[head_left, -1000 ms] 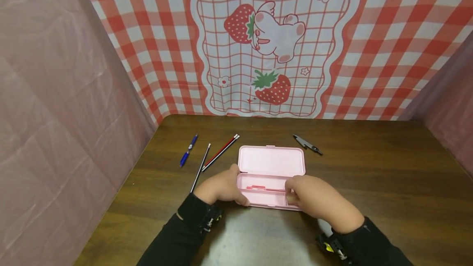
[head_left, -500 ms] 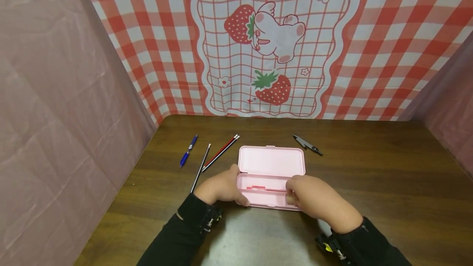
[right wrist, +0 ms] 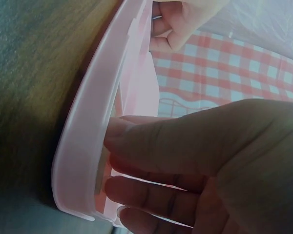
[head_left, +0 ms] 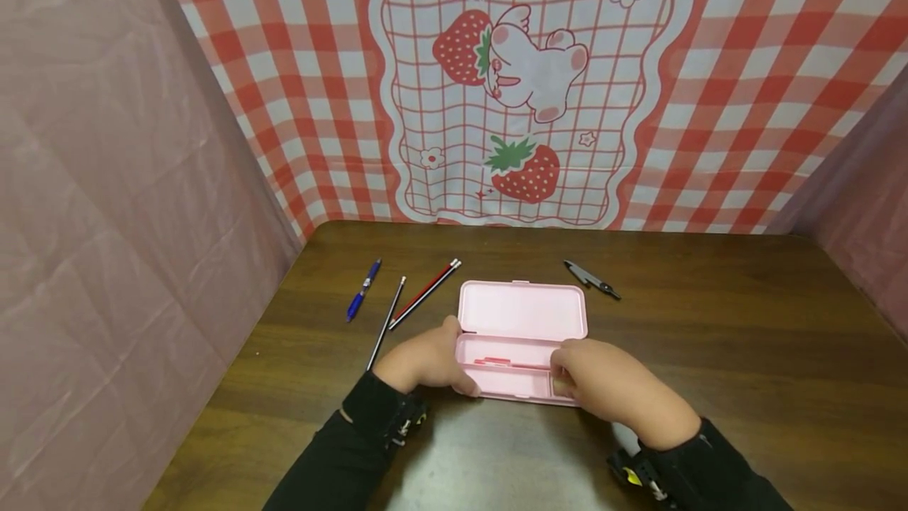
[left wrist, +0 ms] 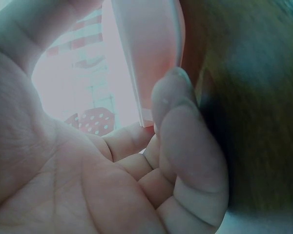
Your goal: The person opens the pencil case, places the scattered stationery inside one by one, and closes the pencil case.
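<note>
The left hand point(head_left: 429, 357) is gripping the left end of the open pink case point(head_left: 507, 382) mid-tabletop point(head_left: 716, 314); the right hand point(head_left: 599, 377) is dipping its fingers into the right compartment, whether holding anything I cannot tell. Three pencils point(head_left: 427, 289) and a blue pen point(head_left: 363, 290) are lying toward the left edge, a compass point(head_left: 593, 280) toward the far edge. Red pieces point(head_left: 493, 360) are lying inside the case.
</note>
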### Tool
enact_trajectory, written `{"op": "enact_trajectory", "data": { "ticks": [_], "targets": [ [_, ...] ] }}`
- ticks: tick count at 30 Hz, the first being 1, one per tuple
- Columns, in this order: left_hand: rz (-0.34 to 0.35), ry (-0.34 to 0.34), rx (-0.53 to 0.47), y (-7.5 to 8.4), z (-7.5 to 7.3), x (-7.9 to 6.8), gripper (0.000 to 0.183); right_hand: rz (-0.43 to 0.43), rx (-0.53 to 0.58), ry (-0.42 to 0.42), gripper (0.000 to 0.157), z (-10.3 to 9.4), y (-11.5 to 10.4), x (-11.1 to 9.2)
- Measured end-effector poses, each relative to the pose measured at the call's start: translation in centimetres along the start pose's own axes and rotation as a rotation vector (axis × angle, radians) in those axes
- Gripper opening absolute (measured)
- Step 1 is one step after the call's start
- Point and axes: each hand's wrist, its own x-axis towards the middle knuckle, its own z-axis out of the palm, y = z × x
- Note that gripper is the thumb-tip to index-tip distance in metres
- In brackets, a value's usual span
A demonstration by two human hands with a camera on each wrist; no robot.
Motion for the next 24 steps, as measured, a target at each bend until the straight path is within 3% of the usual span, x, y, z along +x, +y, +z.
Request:
{"op": "enact_trajectory", "data": {
  "ticks": [10,16,24],
  "targets": [
    [0.025,-0.025,-0.005,-0.16,-0.13,-0.06,0.094,0.031,0.005,-0.023,0.013,-0.06,-0.15,0.18],
    [0.050,-0.053,0.050,-0.22,-0.19,-0.06,0.099,0.053,0.009,-0.035,0.014,-0.06,-0.18,0.28],
    [0.041,-0.037,0.072,-0.08,-0.11,-0.20,0.096,0.055,0.006,-0.041,0.016,0.08,-0.16,0.35]
  ]
}}
